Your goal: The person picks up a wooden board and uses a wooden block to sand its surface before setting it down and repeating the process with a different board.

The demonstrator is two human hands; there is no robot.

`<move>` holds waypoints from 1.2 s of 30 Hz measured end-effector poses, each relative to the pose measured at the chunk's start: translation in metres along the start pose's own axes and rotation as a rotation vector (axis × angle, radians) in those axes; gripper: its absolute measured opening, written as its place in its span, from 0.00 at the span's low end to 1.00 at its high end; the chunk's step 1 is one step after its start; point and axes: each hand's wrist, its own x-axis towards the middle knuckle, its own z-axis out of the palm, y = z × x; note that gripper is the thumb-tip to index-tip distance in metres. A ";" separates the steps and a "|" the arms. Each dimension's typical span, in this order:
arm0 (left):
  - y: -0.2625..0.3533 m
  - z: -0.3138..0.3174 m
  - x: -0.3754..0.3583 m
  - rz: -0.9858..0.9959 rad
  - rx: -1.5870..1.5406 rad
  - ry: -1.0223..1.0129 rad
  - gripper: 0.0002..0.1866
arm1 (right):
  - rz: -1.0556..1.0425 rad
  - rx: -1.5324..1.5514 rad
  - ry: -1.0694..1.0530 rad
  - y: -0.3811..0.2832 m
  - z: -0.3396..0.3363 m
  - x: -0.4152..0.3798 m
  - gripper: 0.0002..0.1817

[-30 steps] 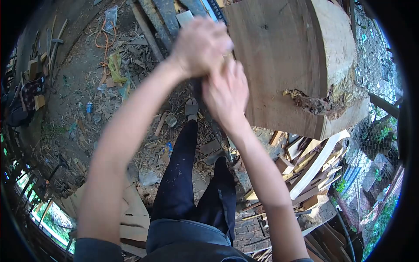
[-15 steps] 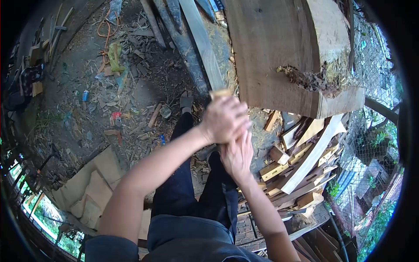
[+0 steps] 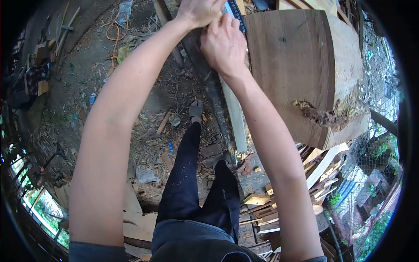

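My left hand [image 3: 198,12] is at the top edge, fingers closed, its front partly cut off by the frame. Just behind and to its right, my right hand [image 3: 226,46] is closed too, the two hands touching. Both grip a pale wooden block, now covered by the hands; only its end showed before. Under them runs a long, narrow grey plank [image 3: 238,124], lying along a dark beam [image 3: 218,98]. My arms are stretched forward over it. A blue and black strip with white marks [image 3: 238,16] lies just right of my hands.
A thick wooden slab [image 3: 288,65] with a rotted hollow stands at the right. Offcuts [image 3: 257,199] are piled below it. Wood chips, an orange cord [image 3: 114,39] and a blue can [image 3: 93,98] litter the ground at left. Wire mesh fencing [image 3: 375,144] borders the far right.
Both hands have moved forward along the plank, from near my knees to the top of the view, staying together and closed. The view has shifted, so the slab appears lower.
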 end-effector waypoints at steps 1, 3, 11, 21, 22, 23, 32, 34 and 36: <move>0.008 0.003 -0.006 0.002 0.046 0.029 0.17 | 0.001 0.003 -0.013 0.000 -0.001 -0.002 0.15; 0.034 0.014 -0.034 0.024 0.065 0.115 0.14 | 0.001 0.021 0.026 0.000 -0.015 -0.049 0.16; 0.261 0.030 -0.186 -0.105 -0.217 -0.071 0.13 | 0.215 0.017 -0.302 -0.002 -0.109 -0.303 0.35; 0.042 0.031 -0.044 0.086 -0.035 0.209 0.18 | -0.019 -0.020 0.037 0.009 -0.022 -0.059 0.26; 0.017 0.024 -0.030 -0.144 -0.116 -0.040 0.17 | -0.039 -0.028 0.077 0.008 -0.011 -0.026 0.23; -0.003 0.018 -0.002 -0.081 -0.012 0.148 0.18 | -0.057 -0.028 0.116 0.005 -0.002 -0.001 0.21; 0.169 0.033 -0.131 -0.141 -0.133 0.112 0.18 | 0.120 0.037 -0.134 0.002 -0.068 -0.196 0.41; 0.229 0.034 -0.171 -0.163 -0.235 0.073 0.17 | 0.165 -0.004 -0.230 0.002 -0.090 -0.267 0.45; 0.267 0.036 -0.200 -0.161 -0.271 0.017 0.17 | 0.139 0.002 -0.214 0.001 -0.103 -0.312 0.44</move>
